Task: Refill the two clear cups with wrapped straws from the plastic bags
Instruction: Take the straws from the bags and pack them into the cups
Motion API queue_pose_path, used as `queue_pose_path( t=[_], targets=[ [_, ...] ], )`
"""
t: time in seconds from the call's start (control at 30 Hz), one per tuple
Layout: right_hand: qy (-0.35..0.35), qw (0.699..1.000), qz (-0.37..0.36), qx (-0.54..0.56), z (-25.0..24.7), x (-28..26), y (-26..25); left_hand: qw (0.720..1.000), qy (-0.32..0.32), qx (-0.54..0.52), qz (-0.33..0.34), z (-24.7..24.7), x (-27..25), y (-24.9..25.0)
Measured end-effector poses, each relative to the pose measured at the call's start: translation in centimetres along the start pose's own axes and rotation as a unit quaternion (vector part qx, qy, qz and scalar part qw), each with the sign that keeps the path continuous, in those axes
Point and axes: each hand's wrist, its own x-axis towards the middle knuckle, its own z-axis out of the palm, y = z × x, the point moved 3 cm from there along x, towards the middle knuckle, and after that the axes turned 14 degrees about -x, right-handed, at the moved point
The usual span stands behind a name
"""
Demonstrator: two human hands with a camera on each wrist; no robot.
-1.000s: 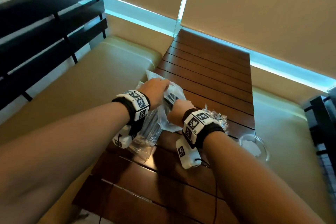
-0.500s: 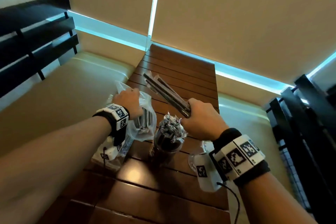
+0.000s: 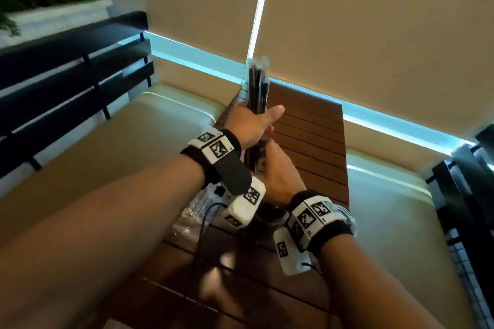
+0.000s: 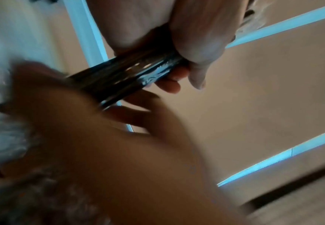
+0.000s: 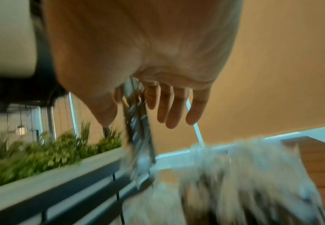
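Note:
A bundle of black wrapped straws (image 3: 257,88) stands upright above the table. My left hand (image 3: 256,125) grips its middle, fingers curled round it in the left wrist view (image 4: 186,73). Just below, my right hand (image 3: 278,173) lies along the bundle's lower end; its fingers (image 5: 169,109) are straight, with the straws (image 5: 136,115) running between thumb and fingers. A dark cup of straws (image 3: 270,217) shows partly under the hands. The second clear cup (image 3: 348,217) peeks out behind my right wristband. A clear plastic bag (image 3: 192,213) lies on the table at the left.
The slatted wooden table (image 3: 315,147) runs away from me between two beige cushioned benches (image 3: 107,157) (image 3: 401,221). Black slatted backrests stand at the left (image 3: 66,74) and right (image 3: 467,208). Beige blinds close the far side.
The bundle has swung from slanted to upright and risen. My left hand let go of the bag and took the bundle. My right hand slid down and straightened its fingers.

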Motion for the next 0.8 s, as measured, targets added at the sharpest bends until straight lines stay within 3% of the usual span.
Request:
queue_pose_path(
  t=[0.07,0.13,0.2,0.23,0.33,0.47,0.57,0.67,0.73,0.8],
  targets=[
    [0.096,0.994,-0.003,0.053,-2.9,-0.3,0.2,0.988,-0.019,0.136,0.07,-0.7,-0.4,0.2],
    [0.248,0.958,0.019,0.142,-7.1,-0.5,0.0,0.965,-0.019,0.242,0.102,-1.5,-0.8,-0.3],
    [0.324,0.934,0.019,0.153,-10.4,-0.3,-1.3,0.944,-0.025,0.307,0.116,-2.0,-0.9,-1.3],
    [0.316,0.94,0.003,0.131,-11.0,0.1,-2.0,0.937,-0.035,0.321,0.131,-1.9,-1.3,-1.5],
    [0.193,0.981,-0.025,0.022,-9.2,0.9,-4.0,0.918,-0.059,0.34,0.193,-0.6,-1.9,-1.6],
    [0.156,0.984,-0.052,0.063,-6.7,0.4,-4.4,0.934,-0.084,0.297,0.178,0.6,-1.5,-2.3],
    [0.14,0.984,-0.059,0.091,-5.5,-0.5,-1.9,0.945,-0.064,0.276,0.163,-0.2,-1.3,-3.0],
    [0.132,0.986,0.064,0.075,-2.1,-3.1,3.6,0.98,-0.044,0.137,0.136,-1.3,-1.3,-2.8],
    [0.073,0.982,0.157,0.078,1.2,-5.0,6.9,0.989,-0.038,0.079,0.115,-1.8,-1.3,-3.3],
    [0.017,0.971,0.201,0.125,4.5,-6.3,8.5,0.994,-0.032,0.056,0.09,-1.7,-1.5,-4.2]
  ],
)
